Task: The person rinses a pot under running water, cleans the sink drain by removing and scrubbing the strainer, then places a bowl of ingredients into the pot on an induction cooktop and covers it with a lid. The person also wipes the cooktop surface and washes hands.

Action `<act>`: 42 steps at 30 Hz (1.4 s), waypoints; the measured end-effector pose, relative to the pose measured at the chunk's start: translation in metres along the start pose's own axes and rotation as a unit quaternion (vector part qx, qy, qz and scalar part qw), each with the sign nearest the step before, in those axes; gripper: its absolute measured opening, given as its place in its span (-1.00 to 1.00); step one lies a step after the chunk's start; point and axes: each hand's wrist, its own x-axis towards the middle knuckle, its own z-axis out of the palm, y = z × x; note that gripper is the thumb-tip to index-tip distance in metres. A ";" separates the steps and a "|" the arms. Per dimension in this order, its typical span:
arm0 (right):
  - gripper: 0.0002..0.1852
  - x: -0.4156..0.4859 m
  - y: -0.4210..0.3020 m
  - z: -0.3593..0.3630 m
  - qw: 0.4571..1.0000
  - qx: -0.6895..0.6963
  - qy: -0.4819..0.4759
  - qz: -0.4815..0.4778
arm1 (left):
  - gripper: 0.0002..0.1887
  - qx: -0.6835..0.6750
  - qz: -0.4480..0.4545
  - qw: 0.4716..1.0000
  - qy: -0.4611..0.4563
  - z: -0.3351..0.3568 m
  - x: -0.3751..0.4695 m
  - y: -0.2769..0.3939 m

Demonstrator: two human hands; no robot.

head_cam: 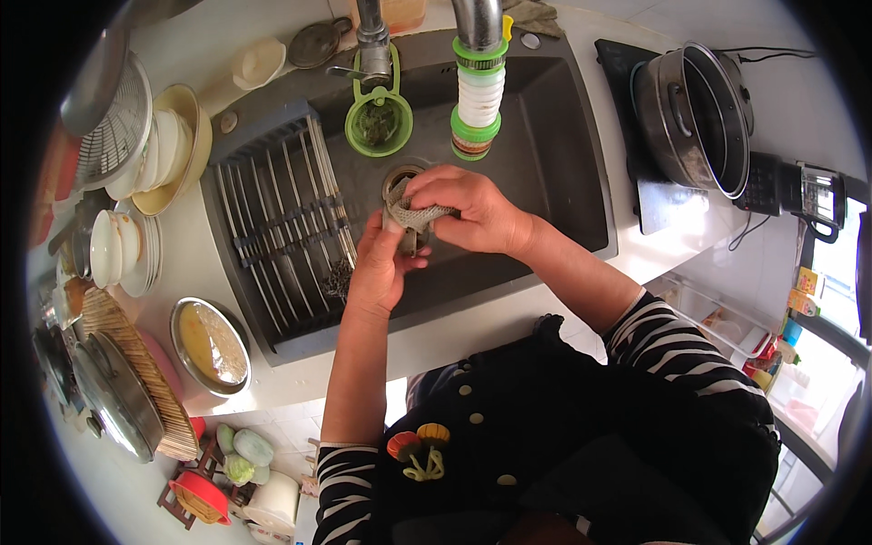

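Note:
Over the dark sink basin [558, 129], my right hand [480, 211] grips a greyish mesh dishcloth [426, 216]. My left hand [381, 269] pinches the other side of that cloth, thumb on top. Something small and pale shows below the cloth between my hands, too covered to name. Just behind them is the round drain [402, 174], partly hidden. A metal drying rack [286, 204] spans the basin's left side, and a steel wool scourer [336, 278] rests there beside my left wrist. A green strainer basket [378, 126] with wet scraps hangs from the faucet [373, 51].
A white flexible spout extension [480, 99] hangs over the basin behind my hands. Stacked bowls [160, 146] and a steel bowl of yellowish liquid [211, 347] line the left counter. At right, a large steel pot [695, 119] stands tilted on a black cooktop [630, 136].

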 end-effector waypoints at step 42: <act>-0.70 -0.025 -0.016 0.034 0.986 -0.147 0.072 0.034 | -0.69 -0.237 0.061 0.959 0.141 0.005 0.012 -0.011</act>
